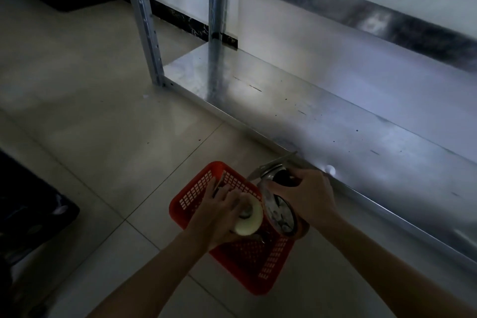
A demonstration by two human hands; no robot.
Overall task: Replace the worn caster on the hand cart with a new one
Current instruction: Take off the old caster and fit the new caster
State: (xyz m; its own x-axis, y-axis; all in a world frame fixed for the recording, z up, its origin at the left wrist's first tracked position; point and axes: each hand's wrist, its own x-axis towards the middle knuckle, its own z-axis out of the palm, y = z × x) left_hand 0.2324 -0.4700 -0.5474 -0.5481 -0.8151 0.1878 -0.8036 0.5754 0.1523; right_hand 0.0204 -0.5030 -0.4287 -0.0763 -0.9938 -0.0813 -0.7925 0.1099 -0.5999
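- over the red basket point(196, 196), the left hand point(219, 217) grips a white-wheeled caster point(249, 217); the right hand point(307, 196) grips a dark-wheeled caster point(280, 212).
- judgement: compare mounting plates before choosing; keep both above the basket.
- count: two casters, one basket, two hands.

I see both bare forearms reaching forward from the bottom edge and converging near the centre. My left hand point(219, 210) sits palm down with its fingers curled round a pale wheel point(249, 217). My right hand point(308, 195) lies just beside it, slightly farther forward, fingers bent and gripping a metal caster point(280, 212) from above.
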